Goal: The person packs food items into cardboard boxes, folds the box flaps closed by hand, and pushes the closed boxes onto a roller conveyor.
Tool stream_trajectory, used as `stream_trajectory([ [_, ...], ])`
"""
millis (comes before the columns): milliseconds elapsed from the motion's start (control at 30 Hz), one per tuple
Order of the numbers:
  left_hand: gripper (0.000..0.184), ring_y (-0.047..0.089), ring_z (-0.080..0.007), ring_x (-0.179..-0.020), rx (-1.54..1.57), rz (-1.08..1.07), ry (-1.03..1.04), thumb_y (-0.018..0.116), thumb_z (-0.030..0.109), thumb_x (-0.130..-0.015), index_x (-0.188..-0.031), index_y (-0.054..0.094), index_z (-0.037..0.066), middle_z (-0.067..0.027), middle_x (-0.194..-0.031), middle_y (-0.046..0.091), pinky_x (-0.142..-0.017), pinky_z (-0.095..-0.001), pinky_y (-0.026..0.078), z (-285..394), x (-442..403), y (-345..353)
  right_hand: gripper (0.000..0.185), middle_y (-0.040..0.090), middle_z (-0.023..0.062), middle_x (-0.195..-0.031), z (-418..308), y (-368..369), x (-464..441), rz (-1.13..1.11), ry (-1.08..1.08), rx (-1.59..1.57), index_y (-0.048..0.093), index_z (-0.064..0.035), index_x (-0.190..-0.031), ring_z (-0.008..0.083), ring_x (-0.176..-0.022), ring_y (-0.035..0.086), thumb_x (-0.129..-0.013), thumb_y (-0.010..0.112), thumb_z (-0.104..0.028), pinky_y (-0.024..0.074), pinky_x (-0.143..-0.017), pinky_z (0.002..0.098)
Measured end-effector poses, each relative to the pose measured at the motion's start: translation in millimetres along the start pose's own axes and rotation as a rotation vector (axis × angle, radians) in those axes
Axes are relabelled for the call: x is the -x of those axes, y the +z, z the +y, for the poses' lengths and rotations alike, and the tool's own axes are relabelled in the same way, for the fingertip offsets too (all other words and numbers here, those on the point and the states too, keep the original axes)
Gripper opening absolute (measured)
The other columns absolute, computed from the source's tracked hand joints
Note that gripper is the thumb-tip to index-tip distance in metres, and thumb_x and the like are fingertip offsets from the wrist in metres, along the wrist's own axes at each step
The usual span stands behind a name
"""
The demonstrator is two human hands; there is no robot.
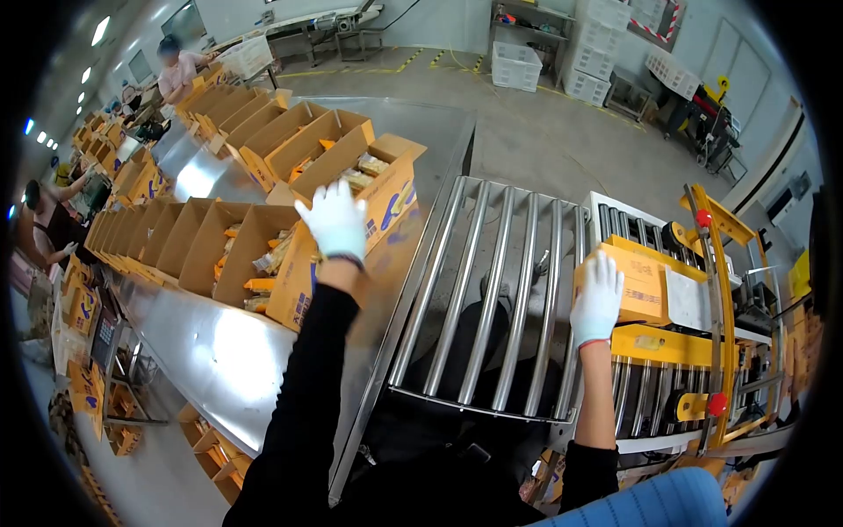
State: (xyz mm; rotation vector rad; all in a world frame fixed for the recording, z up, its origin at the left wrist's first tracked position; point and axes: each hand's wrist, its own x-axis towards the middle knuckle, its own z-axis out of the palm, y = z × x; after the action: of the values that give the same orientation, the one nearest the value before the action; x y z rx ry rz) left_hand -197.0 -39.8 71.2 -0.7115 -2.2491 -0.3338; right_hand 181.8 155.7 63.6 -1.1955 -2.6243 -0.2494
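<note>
A: How was the left grip recorded?

B: The left hand (335,221), white-gloved, was seen with its fingers spread. It was held at the near end of an open carton (392,207); whether the cardboard was touched could not be told.

A: And the right?

B: The right hand (599,303), gloved likewise, was noted with its palm flat and fingers extended, laid against the near end of a closed carton (639,285). That carton was located just right of the palm, flanked by yellow rails (661,344).

A: What was observed near the left fingers?

B: Wrapped packets (372,165) were contained in the open carton, just beyond the fingertips. To the left of the hand, a row of open cartons (202,241) was lined up on a metal table (202,321).

A: Between the hands?

B: Steel rollers (486,294) were mounted there.

A: Farther out?

B: A yellow frame (725,299) was sited right of the right hand; well beyond both, white crates (515,68) were stacked.
</note>
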Motion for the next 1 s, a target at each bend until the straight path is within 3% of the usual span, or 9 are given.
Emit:
stream_trajectory([
  [33, 0.018, 0.063, -0.0266, -0.101, 0.069, -0.464, -0.04, 0.063, 0.031, -0.094, -0.095, 0.075, 0.017, -0.0059, -0.097, 0.07, -0.112, -0.0593, 0.032, -15.4, -8.6, -14.2, 0.07, 0.049, 0.0197, -0.15, -5.7, -10.6, -3.9, -0.172, -0.054, 0.029, 0.048, -0.0021, -0.146, 0.0393, -0.144, 0.038, -0.08, 0.072, -0.011, 0.028, -0.122, 0.0478],
  [100, 0.021, 0.063, -0.0277, -0.102, 0.095, -0.494, 0.093, 0.062, 0.03, -0.095, -0.097, 0.076, 0.015, -0.0063, -0.095, 0.071, -0.114, -0.0589, 0.03, -5.3, -1.0, -48.4, 0.071, 0.047, 0.0213, -0.154, -32.4, 69.3, 15.5, -0.14, -0.033, -1.14, 0.046, -0.0007, -0.15, 0.036, -0.148, 0.038, -0.087, 0.074, -0.015, 0.0334, -0.12, 0.0434],
  [200, 0.017, 0.06, -0.0322, -0.118, 0.404, -0.508, 0.38, 0.065, 0.024, -0.093, -0.099, 0.075, 0.011, -0.0096, -0.108, 0.072, -0.118, -0.0576, 0.029, -20.2, 43.6, -79.5, 0.113, 0.023, 0.0255, -0.166, -98.6, 70.4, 25.9, -0.545, 0.163, -1.508, 0.005, 0.0065, -0.161, 0.0303, -0.157, 0.019, -0.087, 0.082, -0.031, 0.0146, -0.126, 0.0404],
  [333, 0.021, 0.035, -0.0383, -0.149, 1.014, -0.496, 0.365, 0.074, 0.01, -0.084, -0.104, 0.072, 0.005, -0.017, -0.154, 0.049, -0.121, -0.0478, 0.03, -43.4, 52.5, -112.6, 0.087, 0.052, 0.0217, -0.149, -117.0, -12.8, 19.7, 0.264, -0.332, -0.728, 0.047, -0.0028, -0.148, 0.0343, -0.142, 0.046, -0.073, 0.087, -0.018, 0.0344, -0.117, 0.045],
  [400, 0.024, 0.039, -0.0377, -0.147, 1.407, -0.815, 0.187, 0.074, 0.011, -0.085, -0.108, 0.073, 0.005, -0.018, -0.158, 0.043, -0.12, -0.0443, 0.032, -31.5, 40.7, -114.0, 0.065, 0.066, 0.0216, -0.13, -111.3, -7.8, 27.4, 0.063, -0.832, -0.746, 0.062, -0.001, -0.133, 0.0352, -0.132, 0.056, -0.073, 0.084, -0.014, 0.037, -0.116, 0.0443],
  [533, 0.03, 0.065, -0.0324, -0.114, 1.143, -0.673, 0.29, 0.073, 0.036, -0.091, -0.091, 0.074, 0.007, -0.0144, -0.127, 0.067, -0.101, -0.0372, 0.049, 16.6, 30.4, -64.3, 0.044, 0.07, 0.017, -0.122, -88.9, -40.1, 2.9, -0.636, -0.392, -1.147, 0.069, 0.0001, -0.121, 0.0327, -0.122, 0.062, -0.087, 0.078, -0.026, 0.046, -0.107, 0.0413],
  [767, 0.038, 0.063, -0.0316, -0.101, 0.481, -0.796, 0.58, 0.068, 0.052, -0.088, -0.083, 0.076, 0.016, -0.0072, -0.097, 0.071, -0.093, -0.0439, 0.05, 68.4, 12.1, -44.6, 0.094, 0.041, 0.0196, -0.154, -60.0, -36.9, -38.8, -0.544, -0.359, -1.26, 0.039, 0.0021, -0.152, 0.0354, -0.146, 0.038, -0.078, 0.087, -0.03, 0.0326, -0.12, 0.043],
  [867, 0.045, 0.059, -0.0332, -0.113, 0.664, -0.583, 0.292, 0.077, 0.043, -0.083, -0.108, 0.073, 0.006, -0.0128, -0.112, 0.067, -0.101, -0.0456, 0.047, 68.4, 26.3, -48.3, 0.097, 0.045, 0.0217, -0.151, -103.6, -60.7, -31.9, 0.169, -0.432, -0.312, 0.041, 0.0009, -0.15, 0.038, -0.145, 0.037, -0.07, 0.087, -0.029, 0.0249, -0.123, 0.0527],
  [1000, 0.067, 0.058, -0.0281, -0.125, 1.386, -0.482, -0.378, 0.081, 0.031, -0.087, -0.136, 0.054, -0.005, -0.0171, -0.122, 0.065, -0.104, -0.0402, 0.049, 46.7, 65.6, 3.4, 0.101, 0.047, 0.0237, -0.147, -124.0, -55.8, 28.3, 0.072, -0.398, -0.456, 0.043, 0.0039, -0.147, 0.0412, -0.14, 0.041, -0.067, 0.088, -0.039, 0.0237, -0.123, 0.0552],
])
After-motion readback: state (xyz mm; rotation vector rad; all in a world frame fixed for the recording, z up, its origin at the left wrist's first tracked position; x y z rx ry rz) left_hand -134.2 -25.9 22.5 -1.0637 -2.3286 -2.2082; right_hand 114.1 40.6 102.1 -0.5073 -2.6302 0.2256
